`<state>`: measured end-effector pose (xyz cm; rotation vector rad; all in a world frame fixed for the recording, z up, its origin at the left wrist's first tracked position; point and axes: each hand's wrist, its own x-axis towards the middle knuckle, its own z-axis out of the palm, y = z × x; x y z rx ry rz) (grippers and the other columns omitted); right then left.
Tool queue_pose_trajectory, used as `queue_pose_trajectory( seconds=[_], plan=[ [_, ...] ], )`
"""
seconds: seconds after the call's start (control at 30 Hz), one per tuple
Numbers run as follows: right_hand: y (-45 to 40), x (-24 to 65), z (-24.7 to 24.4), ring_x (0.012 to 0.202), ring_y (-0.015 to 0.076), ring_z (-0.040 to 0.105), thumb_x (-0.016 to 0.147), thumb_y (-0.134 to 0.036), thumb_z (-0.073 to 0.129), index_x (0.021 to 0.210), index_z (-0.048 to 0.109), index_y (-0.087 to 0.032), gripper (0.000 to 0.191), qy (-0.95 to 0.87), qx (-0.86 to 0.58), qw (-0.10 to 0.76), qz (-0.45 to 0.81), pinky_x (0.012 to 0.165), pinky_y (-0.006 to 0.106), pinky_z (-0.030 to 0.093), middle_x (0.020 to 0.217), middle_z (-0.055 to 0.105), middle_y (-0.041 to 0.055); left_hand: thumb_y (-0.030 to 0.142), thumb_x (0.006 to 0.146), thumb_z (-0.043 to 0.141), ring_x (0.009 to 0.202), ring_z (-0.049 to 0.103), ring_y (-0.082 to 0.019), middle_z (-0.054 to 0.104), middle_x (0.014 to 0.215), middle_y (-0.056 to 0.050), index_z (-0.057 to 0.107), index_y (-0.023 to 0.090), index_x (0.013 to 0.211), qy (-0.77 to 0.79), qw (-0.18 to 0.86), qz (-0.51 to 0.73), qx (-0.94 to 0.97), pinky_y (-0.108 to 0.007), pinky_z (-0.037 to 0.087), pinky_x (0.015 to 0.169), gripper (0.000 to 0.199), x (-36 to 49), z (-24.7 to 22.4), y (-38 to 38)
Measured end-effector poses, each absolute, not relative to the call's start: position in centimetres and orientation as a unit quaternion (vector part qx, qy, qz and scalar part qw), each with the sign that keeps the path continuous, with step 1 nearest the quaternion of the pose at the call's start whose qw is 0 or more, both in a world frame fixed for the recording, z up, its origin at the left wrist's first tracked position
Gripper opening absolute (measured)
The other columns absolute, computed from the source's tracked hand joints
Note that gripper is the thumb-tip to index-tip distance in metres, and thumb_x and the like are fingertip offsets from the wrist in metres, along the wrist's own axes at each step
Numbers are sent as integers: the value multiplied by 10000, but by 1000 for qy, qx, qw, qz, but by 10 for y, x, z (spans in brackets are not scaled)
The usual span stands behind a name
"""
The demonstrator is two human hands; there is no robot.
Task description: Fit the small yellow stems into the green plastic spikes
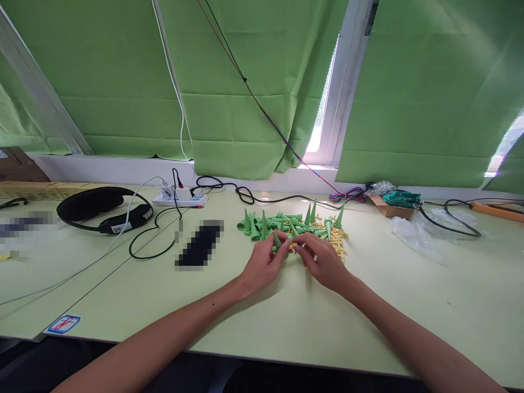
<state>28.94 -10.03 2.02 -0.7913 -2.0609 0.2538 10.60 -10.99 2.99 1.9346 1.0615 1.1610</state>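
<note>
My left hand (264,261) is closed round a green cone (277,240), which tilts up between its fingers. Close beside it on the right, my right hand (321,259) pinches a small yellow piece (292,246) near the cone's lower end. Whether the two parts touch is hidden by the fingertips. Behind both hands lies a pile of green cones (282,221), some of them standing upright. Small yellow pieces (338,240) are heaped at the pile's right side, just beyond my right hand.
On the pale table (254,322), a black headband-like device (126,218) and a power strip (180,200) with cables lie left. A blurred dark rectangle (200,244) is nearer. At right are a small cardboard box (391,208), clear plastic (417,234) and a black cable (450,226).
</note>
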Motion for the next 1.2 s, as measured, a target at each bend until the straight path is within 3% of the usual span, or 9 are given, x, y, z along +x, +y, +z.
queue_pose_trajectory(
  seconds=[0.53, 0.93, 1.2],
  plan=[
    [-99, 290, 19, 629, 135, 572, 998, -238, 443, 956, 584, -194, 154, -832, -331, 429, 120, 612, 261, 427, 833, 632, 36, 411, 973, 453, 455, 308, -48, 532, 749, 32, 535, 183, 927, 391, 267, 451, 757, -203, 265, 405, 247, 106, 24, -107],
    [-98, 291, 18, 616, 136, 516, 1007, -262, 419, 867, 542, -199, 197, -841, -354, 394, 112, 592, 253, 369, 709, 583, 1, 372, 985, 438, 480, 328, -42, 602, 899, 10, 535, 182, 881, 383, 258, 435, 773, -216, 292, 440, 237, 105, 23, -108],
    [-95, 292, 15, 554, 124, 467, 1025, -326, 359, 713, 459, -201, 350, -845, -377, 367, 94, 548, 255, 293, 625, 532, -13, 396, 991, 424, 467, 361, -45, 654, 919, -2, 552, 184, 928, 389, 241, 414, 787, -223, 308, 455, 255, 106, 22, -109]
  ],
)
